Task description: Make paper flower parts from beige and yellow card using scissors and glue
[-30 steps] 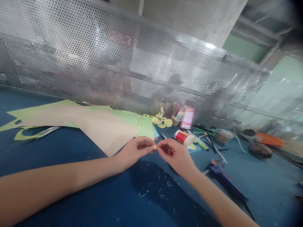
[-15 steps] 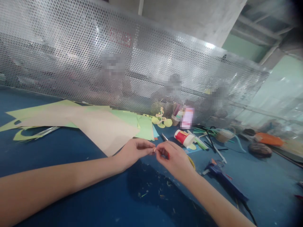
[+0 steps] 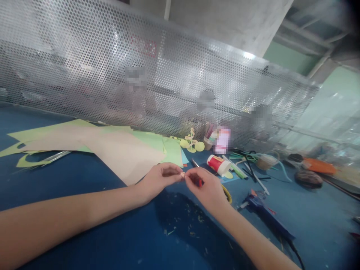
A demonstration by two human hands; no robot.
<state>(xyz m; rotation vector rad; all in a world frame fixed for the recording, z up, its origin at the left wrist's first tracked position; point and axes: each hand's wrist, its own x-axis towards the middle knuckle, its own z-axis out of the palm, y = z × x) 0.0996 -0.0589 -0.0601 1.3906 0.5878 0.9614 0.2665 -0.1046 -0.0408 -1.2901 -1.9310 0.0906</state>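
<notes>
My left hand (image 3: pixel 160 182) and my right hand (image 3: pixel 206 187) meet above the blue table. Between their fingertips is a tiny pale pinkish piece (image 3: pixel 182 175), too small to name; both hands pinch it. A large pale pink sheet of paper (image 3: pixel 132 159) lies just beyond my left hand, on top of green sheets. Partly hidden behind my right hand is a yellow ring-shaped thing (image 3: pixel 227 194), with a bit of red showing by the fingers. A white bottle with a red label (image 3: pixel 218 165) lies on its side beyond that hand.
A blue glue gun (image 3: pixel 268 215) with a cord lies at the right. Scissors (image 3: pixel 56 157) rest by green paper (image 3: pixel 21 162) at the left. A small yellow paper figure (image 3: pixel 192 144) stands near the perforated metal screen (image 3: pixel 180 75). Scraps litter the table (image 3: pixel 112 240).
My right hand has shifted slightly left, its fingers closer round the tiny piece. My left hand stays almost in place.
</notes>
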